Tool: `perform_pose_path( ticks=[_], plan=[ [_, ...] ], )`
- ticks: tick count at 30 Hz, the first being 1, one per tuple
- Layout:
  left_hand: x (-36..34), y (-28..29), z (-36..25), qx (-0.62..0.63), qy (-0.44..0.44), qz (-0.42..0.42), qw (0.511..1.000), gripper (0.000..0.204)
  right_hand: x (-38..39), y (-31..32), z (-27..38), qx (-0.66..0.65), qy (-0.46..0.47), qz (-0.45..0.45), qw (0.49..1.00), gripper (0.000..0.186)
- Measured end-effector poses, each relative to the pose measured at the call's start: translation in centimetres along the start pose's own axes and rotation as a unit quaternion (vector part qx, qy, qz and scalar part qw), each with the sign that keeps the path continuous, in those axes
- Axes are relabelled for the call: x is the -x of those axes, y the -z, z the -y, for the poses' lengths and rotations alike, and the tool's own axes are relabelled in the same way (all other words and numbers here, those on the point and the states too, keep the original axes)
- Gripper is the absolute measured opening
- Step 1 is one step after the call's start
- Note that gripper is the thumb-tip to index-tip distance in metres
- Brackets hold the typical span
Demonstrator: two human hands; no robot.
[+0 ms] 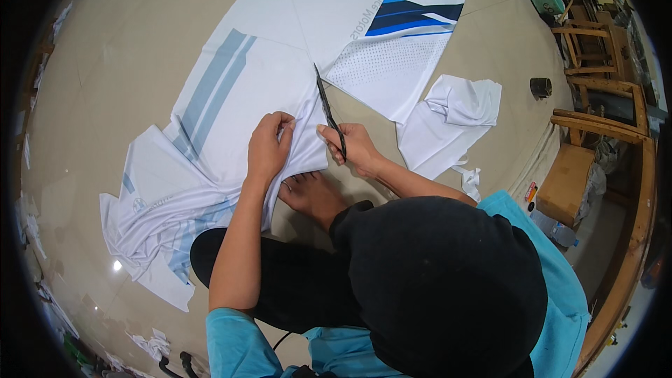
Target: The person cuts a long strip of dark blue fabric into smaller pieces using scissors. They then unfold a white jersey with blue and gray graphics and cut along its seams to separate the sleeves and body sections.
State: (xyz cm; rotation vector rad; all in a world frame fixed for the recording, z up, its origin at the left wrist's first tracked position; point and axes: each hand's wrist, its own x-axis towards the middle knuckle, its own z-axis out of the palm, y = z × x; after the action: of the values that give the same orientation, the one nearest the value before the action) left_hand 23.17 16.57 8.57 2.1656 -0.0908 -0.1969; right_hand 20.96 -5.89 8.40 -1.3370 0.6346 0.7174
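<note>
While scissors [329, 108] cut white fabric [245, 91] mid-frame
Left hand [269, 147] pinches cloth; right hand [353, 147] grips handles; keep cloth taut.

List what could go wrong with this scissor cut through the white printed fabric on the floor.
1. The left hand pinches the white fabric close beside the scissors held by the right hand; fingers might get nicked.
2. The fabric is bunched at that grip, so the cut may wander.
3. The bare foot lies just under the cutting spot.
</note>
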Motion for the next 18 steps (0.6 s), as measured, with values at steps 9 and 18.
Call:
perform_pose_path(
  ticks=[9, 18],
  plan=[
    [0.02, -0.23, 0.22, 0.003, 0.000, -0.004, 1.000, 0.015, -0.32, 0.21, -0.26, -0.004, 0.010, -0.001, 1.000, 0.043],
    [-0.01, -0.27, 0.16, 0.005, -0.008, -0.009, 1.000, 0.016, -0.62, 0.27, -0.62, -0.002, 0.013, -0.009, 1.000, 0.043]
  ],
)
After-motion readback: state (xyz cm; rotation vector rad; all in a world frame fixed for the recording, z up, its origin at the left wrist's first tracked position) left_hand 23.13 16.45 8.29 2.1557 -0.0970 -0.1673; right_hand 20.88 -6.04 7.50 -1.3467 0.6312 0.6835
